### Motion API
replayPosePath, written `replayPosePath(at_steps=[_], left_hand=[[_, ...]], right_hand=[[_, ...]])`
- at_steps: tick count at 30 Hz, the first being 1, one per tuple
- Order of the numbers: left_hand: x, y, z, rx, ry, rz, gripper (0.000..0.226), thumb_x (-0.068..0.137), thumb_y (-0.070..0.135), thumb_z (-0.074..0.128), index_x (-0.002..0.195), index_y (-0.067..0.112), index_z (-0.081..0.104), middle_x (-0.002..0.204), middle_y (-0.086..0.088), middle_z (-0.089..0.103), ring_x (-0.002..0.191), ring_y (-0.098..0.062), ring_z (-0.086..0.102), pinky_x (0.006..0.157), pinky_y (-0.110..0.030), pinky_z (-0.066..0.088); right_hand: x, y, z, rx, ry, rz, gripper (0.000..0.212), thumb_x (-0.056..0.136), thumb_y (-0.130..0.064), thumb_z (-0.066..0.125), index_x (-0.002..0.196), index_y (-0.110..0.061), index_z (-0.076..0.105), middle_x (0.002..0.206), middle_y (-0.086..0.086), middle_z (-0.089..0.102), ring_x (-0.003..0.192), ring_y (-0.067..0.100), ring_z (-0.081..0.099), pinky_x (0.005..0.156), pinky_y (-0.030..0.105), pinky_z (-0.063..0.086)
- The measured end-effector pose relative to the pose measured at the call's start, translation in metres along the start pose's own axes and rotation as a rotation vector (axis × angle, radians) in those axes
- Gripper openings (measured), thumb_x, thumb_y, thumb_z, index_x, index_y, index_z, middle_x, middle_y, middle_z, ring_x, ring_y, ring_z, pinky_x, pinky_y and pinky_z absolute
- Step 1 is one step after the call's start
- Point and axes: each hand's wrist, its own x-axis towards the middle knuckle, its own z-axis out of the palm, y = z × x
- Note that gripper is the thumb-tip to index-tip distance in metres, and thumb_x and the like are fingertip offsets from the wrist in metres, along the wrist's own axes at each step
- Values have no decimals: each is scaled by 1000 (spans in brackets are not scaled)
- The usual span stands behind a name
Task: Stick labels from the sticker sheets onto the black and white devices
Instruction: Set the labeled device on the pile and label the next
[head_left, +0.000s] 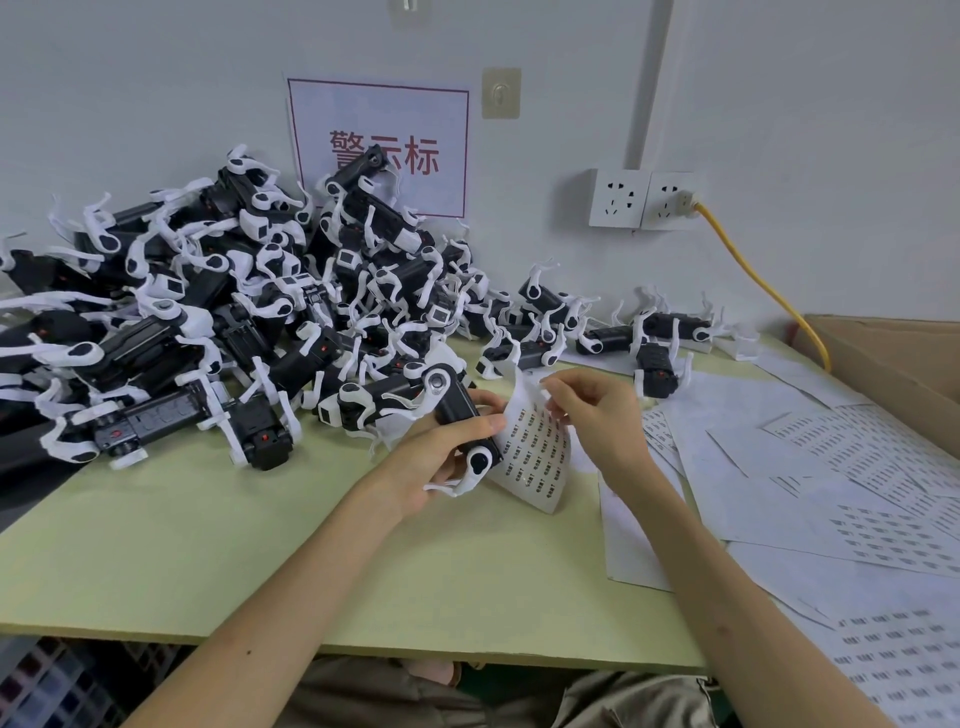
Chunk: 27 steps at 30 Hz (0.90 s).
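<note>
Holding one black oblong plastic device with white curved clips (460, 415), you are working just above the pale green tabletop (208, 545), near its middle.

**Progress.** No label is showing on the held device from this angle, so you are judged to be at the peel step for this unit. A heap of black and white devices (208, 301) is lying at the left rear of the table, and a smaller group of the same devices (649, 332) is lying apart at the right rear. Which group is labelled cannot be told; the markings are too small. Loose white sticker sheets (831, 467) are lying spread over the right side, beside a brown cardboard box (893, 358). Most of the batch is probably waiting.

**Hand pose.**
- Your left hand (441, 462) is gripping the device, fingers curled round its body and thumb lying across the top. A white paper sticker sheet printed with rows of small dark labels (540, 452) is standing against the device's right side.
- Your right hand (597, 415) is pinching the upper edge of that sheet with thumb and fingertips, wrist raised off the table. Whether a label is already lifting cannot be told.
</note>
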Motion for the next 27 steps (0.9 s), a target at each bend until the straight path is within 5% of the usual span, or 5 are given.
replayPosePath(at_steps=[7,10,14,20,27], left_hand=[[6,-1,-6,-107,91,4,24,67,23,90,82,23,71,121,7,74,105,-12,67,86,-26,54],[5,1,-6,-143,138,4,29,65,27,88,93,26,80,111,7,74,96,-7,68,83,-22,50],[-4,8,-1,-102,-20,53,2,79,27,81,80,29,79,127,4,72,118,-11,67,90,-25,55],[-9,9,8,-67,-98,-32,7,82,26,73,79,29,78,133,0,69,120,-14,65,92,-23,54],[-12,11,7,-45,-93,-47,33,83,33,73,114,26,79,130,3,71,121,-10,65,87,-16,51]], right_hand=[[-3,-6,-1,130,-55,-5,43,91,5,62,98,-36,74,83,-2,77,76,15,73,71,24,59],[-4,-8,0,144,-102,-5,52,90,11,54,104,-36,71,83,-5,76,76,15,72,71,26,56],[-6,-10,-1,181,-195,2,47,88,6,53,121,-22,69,85,3,75,77,17,68,70,28,52],[-7,-9,2,104,-240,-30,44,88,6,62,120,-23,69,87,14,71,71,15,64,65,26,49],[-7,-5,4,-2,-201,-74,35,89,-3,71,114,-27,70,82,-2,72,69,11,65,69,22,52]])
